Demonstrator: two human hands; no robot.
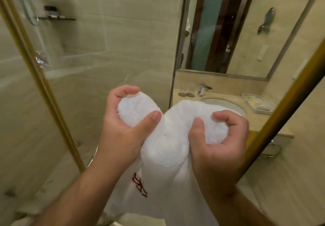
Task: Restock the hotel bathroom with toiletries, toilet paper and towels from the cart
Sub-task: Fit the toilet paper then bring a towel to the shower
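between the shower glass point(88, 58) and the sink point(226, 105), with your left hand point(126, 125) and right hand point(218, 143) both clenched on the white towel point(168, 146), you should probably even out the bunched folds before hanging it.

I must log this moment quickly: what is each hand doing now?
Left hand: closed, fingers curled round one bunched end of the white towel.
Right hand: closed, gripping the towel's other bunched end.

One white towel point(168, 138); two hands, a left hand point(123, 125) and a right hand point(219, 145). One mirror point(246, 32), one basin point(226, 104), one tap point(203, 88), one tray point(256, 102), and what look like two glasses point(186, 89), too blurred to be sure.
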